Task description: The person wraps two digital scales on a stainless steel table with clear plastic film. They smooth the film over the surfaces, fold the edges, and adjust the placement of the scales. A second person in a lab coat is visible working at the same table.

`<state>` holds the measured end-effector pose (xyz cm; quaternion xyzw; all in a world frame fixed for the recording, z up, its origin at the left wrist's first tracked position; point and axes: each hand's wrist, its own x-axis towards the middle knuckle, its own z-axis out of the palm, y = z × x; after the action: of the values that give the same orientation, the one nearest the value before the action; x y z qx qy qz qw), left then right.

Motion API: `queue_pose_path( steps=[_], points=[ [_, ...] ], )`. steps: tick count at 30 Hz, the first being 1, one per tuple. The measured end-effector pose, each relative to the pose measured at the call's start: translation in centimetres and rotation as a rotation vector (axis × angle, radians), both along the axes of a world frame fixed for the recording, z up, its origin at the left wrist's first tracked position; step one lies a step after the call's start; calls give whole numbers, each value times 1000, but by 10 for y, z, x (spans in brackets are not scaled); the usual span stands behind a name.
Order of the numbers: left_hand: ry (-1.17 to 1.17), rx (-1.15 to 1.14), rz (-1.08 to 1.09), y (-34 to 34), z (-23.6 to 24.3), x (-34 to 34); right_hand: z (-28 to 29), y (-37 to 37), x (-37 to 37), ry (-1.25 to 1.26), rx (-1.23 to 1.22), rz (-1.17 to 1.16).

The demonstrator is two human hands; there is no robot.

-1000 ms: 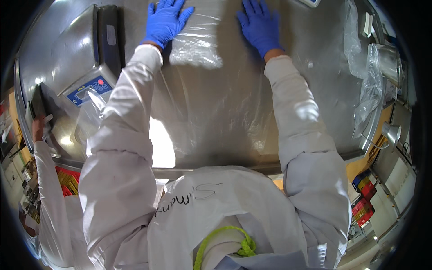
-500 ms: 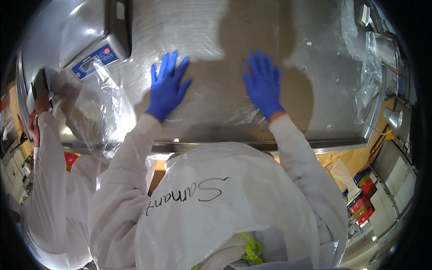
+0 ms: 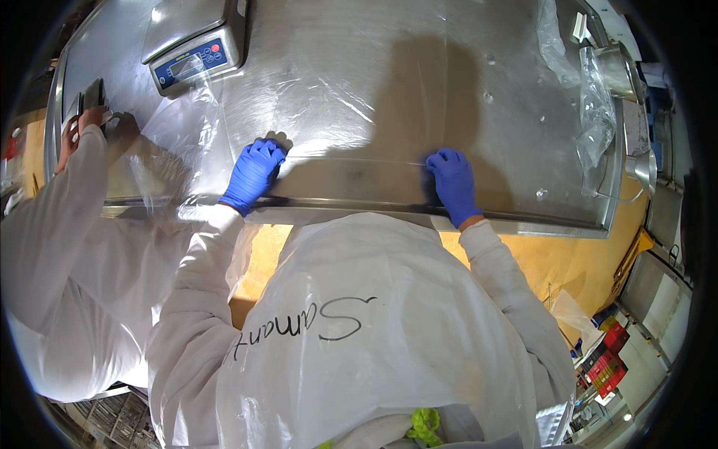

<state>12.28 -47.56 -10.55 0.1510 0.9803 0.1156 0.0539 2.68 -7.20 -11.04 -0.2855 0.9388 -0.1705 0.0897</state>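
A thin clear plastic sheet [image 3: 351, 176] lies over the steel table [image 3: 523, 172], its near edge running as a faint straight line between my hands. At the left end of that line, my left hand [image 3: 256, 176], in a blue glove, has its fingers curled in on the film. My right hand [image 3: 452, 179], gloved the same way, is closed at the right end. The fingertips of both are tucked under, so the exact grip is partly hidden.
A scale [image 3: 196, 56] with a blue panel stands at the far left. Nearer lies a crumpled clear bag [image 3: 179, 142]. A co-worker's hands [image 3: 81, 131] hold a dark object at the left edge. Along the right edge are more plastic [image 3: 596, 112] and a metal container [image 3: 617, 71].
Both hands lay flat with fingers spread farther up the table. They have drawn back toward the near edge and curled closed on the film. The view has shifted slightly.
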Motion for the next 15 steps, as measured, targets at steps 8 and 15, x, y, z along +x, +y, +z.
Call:
queue_pose_path(
  steps=[8,15],
  points=[
    [52,-133,-123,-5,7,6,0,13,-9,176,26,190],
    [74,55,-111,7,14,15,-5,21,-2,200,-3,269]
  ],
)
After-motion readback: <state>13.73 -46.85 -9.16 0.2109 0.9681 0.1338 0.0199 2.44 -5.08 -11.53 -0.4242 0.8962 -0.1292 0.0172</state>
